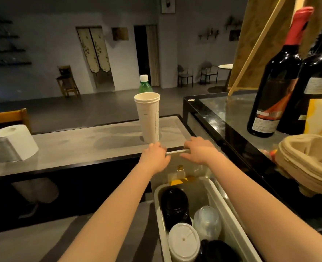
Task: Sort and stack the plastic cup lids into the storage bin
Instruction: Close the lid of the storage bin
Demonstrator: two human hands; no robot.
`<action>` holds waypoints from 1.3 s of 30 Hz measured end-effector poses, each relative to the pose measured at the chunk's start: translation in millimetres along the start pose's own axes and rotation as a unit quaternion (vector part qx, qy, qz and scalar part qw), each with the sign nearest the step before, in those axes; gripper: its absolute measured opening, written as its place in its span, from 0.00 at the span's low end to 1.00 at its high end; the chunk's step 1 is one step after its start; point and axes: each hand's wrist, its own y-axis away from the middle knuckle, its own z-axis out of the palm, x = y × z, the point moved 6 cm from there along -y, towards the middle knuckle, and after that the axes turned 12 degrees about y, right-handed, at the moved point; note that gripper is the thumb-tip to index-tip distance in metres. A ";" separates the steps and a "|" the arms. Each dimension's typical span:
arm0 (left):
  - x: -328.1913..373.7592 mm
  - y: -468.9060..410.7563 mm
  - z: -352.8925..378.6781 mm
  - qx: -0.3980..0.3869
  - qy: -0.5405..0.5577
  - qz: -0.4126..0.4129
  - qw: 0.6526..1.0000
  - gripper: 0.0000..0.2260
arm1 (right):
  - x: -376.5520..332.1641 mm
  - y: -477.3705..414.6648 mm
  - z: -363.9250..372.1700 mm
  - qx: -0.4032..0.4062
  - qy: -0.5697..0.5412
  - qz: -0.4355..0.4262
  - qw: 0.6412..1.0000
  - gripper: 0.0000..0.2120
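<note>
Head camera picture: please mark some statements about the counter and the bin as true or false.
1. The paper cups stand upright on the counter. True.
2. The paper roll lies right of the cups. False: it lies far to their left.
3. The bin holds black lids, white lids and clear lids. True.
4. Both hands are empty. False: the left hand and the right hand hold a thin white strip between them.

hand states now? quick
Left hand: grips one end of a thin white piece, likely a lid edge-on.
Right hand: grips its other end.
</note>
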 end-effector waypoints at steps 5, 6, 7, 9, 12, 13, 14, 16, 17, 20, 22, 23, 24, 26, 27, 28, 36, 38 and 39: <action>-10.0 -3.1 12.0 -0.036 0.130 -0.068 0.988 0.15 | 3.7 -6.4 14.8 -0.105 -0.110 0.004 0.988 0.24; -11.6 -3.6 13.8 -0.045 0.150 -0.079 0.984 0.14 | 3.6 -7.7 16.7 -0.120 -0.114 0.005 0.986 0.24; -12.7 -4.5 15.0 -0.050 0.161 -0.084 0.982 0.14 | 3.2 -9.6 18.0 -0.127 -0.116 0.003 0.985 0.24; -14.3 -5.9 15.4 -0.046 0.190 -0.092 0.976 0.14 | 3.3 -13.2 17.7 -0.117 -0.112 -0.004 0.987 0.22; -12.2 -6.9 7.1 -0.014 0.251 -0.086 0.964 0.13 | 6.6 -13.3 3.4 -0.047 -0.093 -0.012 0.995 0.20; -10.1 -7.4 0.0 0.008 0.257 -0.074 0.964 0.12 | 7.6 -11.5 -4.9 -0.013 -0.089 -0.012 0.996 0.19; -7.5 -7.2 -8.3 0.033 0.259 -0.062 0.963 0.12 | 8.0 -8.8 -14.6 0.022 -0.081 -0.010 0.996 0.19; -2.6 -4.0 -26.0 0.083 0.264 -0.046 0.960 0.12 | 9.1 -2.8 -34.4 0.085 -0.060 -0.005 0.995 0.19; -0.1 -1.7 -34.6 0.107 0.264 -0.038 0.958 0.12 | 9.8 0.7 -43.2 0.109 -0.056 -0.002 0.992 0.20; 7.4 9.2 -52.8 0.156 0.252 -0.015 0.955 0.11 | 11.5 15.4 -60.7 0.142 -0.077 -0.010 0.987 0.20; 11.1 21.6 -58.5 0.177 0.234 -0.001 0.956 0.10 | 11.1 27.7 -65.9 0.133 -0.095 -0.017 0.986 0.21; 12.5 29.3 -59.3 0.188 0.224 0.011 0.956 0.09 | 10.4 34.2 -66.5 0.117 -0.101 -0.019 0.988 0.22; 14.7 38.2 -59.4 0.196 0.216 0.026 0.956 0.09 | 9.5 41.1 -67.0 0.097 -0.109 -0.020 0.989 0.21; 19.7 58.1 -56.5 0.210 0.213 0.059 0.952 0.09 | 7.5 57.1 -66.0 0.062 -0.127 -0.031 0.989 0.19; 22.5 69.0 -54.4 0.216 0.217 0.076 0.949 0.09 | 6.0 66.9 -65.0 0.050 -0.141 -0.040 0.988 0.17; 25.4 80.0 -51.6 0.220 0.222 0.094 0.945 0.08 | 3.8 77.6 -63.8 0.039 -0.163 -0.048 0.985 0.16; 29.9 153.8 -2.3 0.137 0.256 0.167 0.942 0.14 | -17.6 153.0 -23.9 -0.016 -0.240 -0.043 0.970 0.11; 31.8 169.4 14.4 0.113 0.251 0.185 0.943 0.15 | -20.3 170.5 -4.2 -0.023 -0.239 -0.028 0.970 0.13; 33.4 176.9 24.0 0.100 0.246 0.190 0.945 0.16 | -22.0 179.2 7.6 -0.030 -0.241 -0.022 0.970 0.14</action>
